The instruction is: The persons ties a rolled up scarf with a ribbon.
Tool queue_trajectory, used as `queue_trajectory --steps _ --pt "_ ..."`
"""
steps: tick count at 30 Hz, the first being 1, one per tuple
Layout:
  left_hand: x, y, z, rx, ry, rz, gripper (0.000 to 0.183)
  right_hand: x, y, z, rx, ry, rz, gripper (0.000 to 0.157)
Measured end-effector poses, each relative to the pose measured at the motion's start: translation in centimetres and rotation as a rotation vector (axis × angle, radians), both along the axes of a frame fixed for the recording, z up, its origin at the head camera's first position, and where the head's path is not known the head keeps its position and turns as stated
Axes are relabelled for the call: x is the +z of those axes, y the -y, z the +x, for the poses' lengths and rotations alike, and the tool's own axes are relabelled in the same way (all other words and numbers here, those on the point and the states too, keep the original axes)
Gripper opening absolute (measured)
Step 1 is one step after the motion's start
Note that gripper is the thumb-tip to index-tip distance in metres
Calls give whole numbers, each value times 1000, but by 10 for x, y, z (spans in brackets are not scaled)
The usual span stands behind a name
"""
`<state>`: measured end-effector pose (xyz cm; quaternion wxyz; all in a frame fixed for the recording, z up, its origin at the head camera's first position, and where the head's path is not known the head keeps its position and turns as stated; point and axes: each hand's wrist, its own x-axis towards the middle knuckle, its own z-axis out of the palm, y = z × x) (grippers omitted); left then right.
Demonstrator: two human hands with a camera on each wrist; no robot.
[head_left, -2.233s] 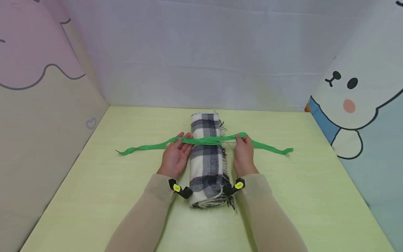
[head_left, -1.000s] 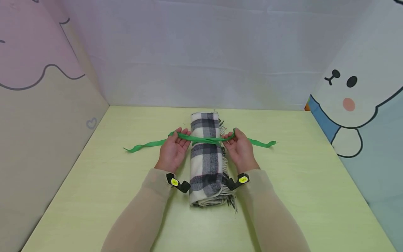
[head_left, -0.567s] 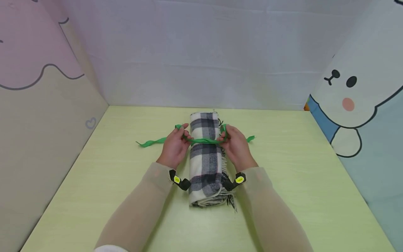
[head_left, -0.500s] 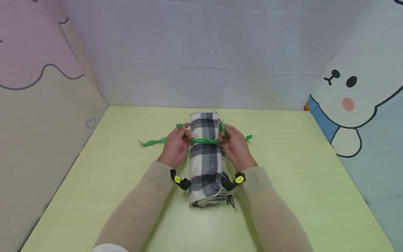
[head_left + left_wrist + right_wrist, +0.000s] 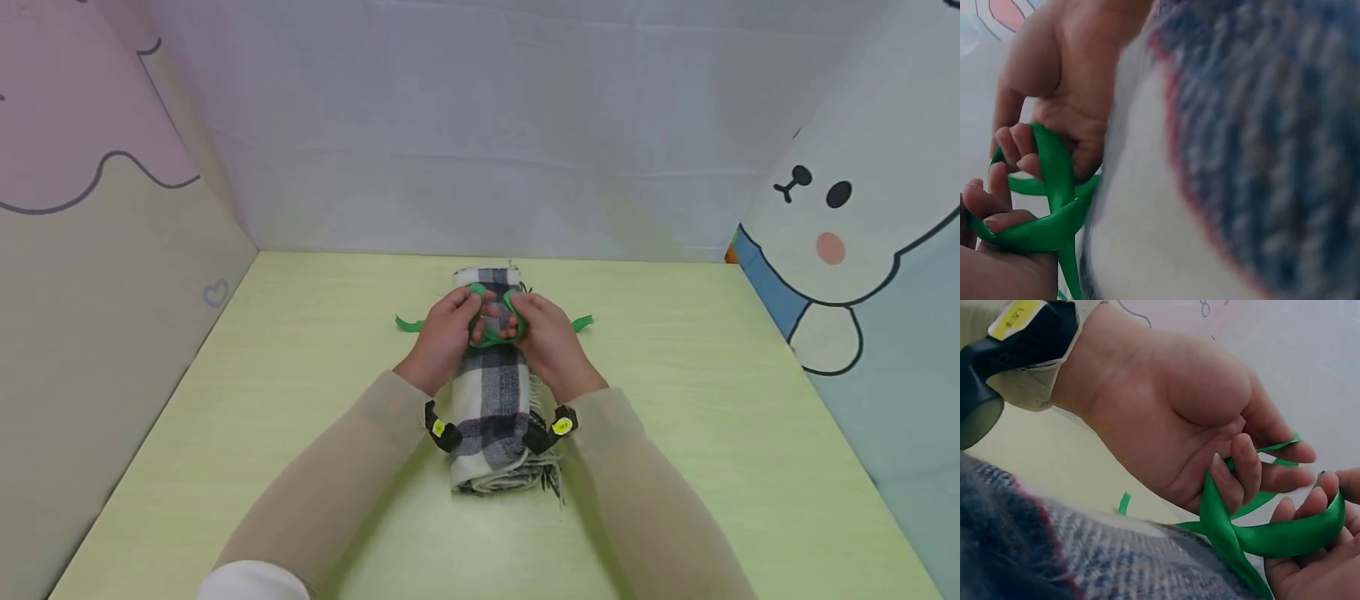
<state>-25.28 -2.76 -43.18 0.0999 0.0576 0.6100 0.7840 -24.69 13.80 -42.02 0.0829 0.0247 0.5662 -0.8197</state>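
Observation:
A rolled plaid blanket (image 5: 487, 400) in grey, black and white lies lengthwise on the table, fringe along its right side. Across its upper part runs a green ribbon (image 5: 491, 341), whose two strands cross over each other above the roll in both wrist views. My left hand (image 5: 447, 333) pinches one strand between thumb and forefinger, forming a raised bend. Facing it, my right hand (image 5: 551, 340) pinches the other strand the same way. In the right wrist view the ribbon (image 5: 1291, 539) also passes round the curled lower fingers of both hands. Short tails stick out beyond each hand.
The pale yellow-green table (image 5: 712, 467) extends on both sides of the roll. A plain whitish sheet (image 5: 480, 133) stands behind it, with cartoon-printed panels (image 5: 862, 275) at the sides. A black wrist camera (image 5: 552, 431) sits on each sleeve cuff, close over the blanket.
Both hands have come together over the blanket from its two sides, bending the ribbon up into loops. The ribbon's outer tails have drawn inward. The blanket has stayed put.

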Motion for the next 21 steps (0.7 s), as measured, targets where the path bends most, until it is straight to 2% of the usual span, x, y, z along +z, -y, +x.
queue_trajectory --steps 6,11,15,18,21 --pt "8 -7 4 16 -2 26 32 8 2 -3 -35 -71 151 19" --pt "11 -12 5 -5 41 174 35 12 7 -4 -53 -94 266 22" --pt "11 -17 5 2 61 275 38 13 13 -3 -54 -97 315 25" --pt "10 -22 7 7 48 298 40 13 16 -3 -60 -107 325 26" --pt "7 -25 9 8 -7 266 43 14 19 -4 -54 -114 342 27"
